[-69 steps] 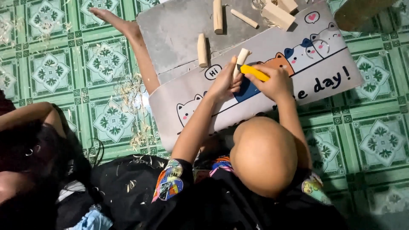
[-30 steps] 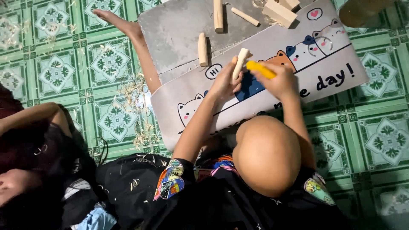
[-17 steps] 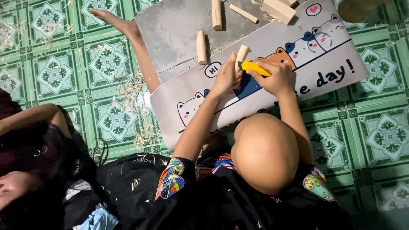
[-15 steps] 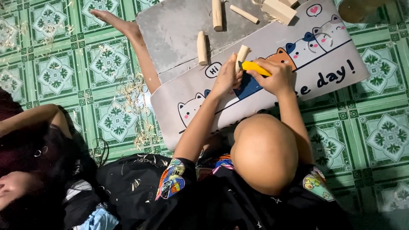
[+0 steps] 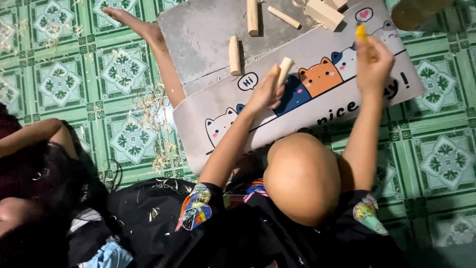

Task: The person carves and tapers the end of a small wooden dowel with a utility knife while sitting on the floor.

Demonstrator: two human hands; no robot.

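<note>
peg (image 5: 284,68): short pale wooden round, bare and smooth, tilted, upper end pointing away; its lower end held in a hand above the mat's middle.
tool (image 5: 361,33): small yellow handle, upright and blurred, only its top showing above a fist, over the mat's far right corner.

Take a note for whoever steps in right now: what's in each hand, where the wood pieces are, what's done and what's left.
Left hand: grips a peg, held over the cat mat.
Right hand: raised and shut on a yellow tool, apart from the peg.
Other wood: two dowels and a thin stick lie on the grey board; a block sits at its far edge.
Done: shavings on the floor left of the mat suggest some carving.
Left: probably the held peg; how finished it is cannot be told.
</note>
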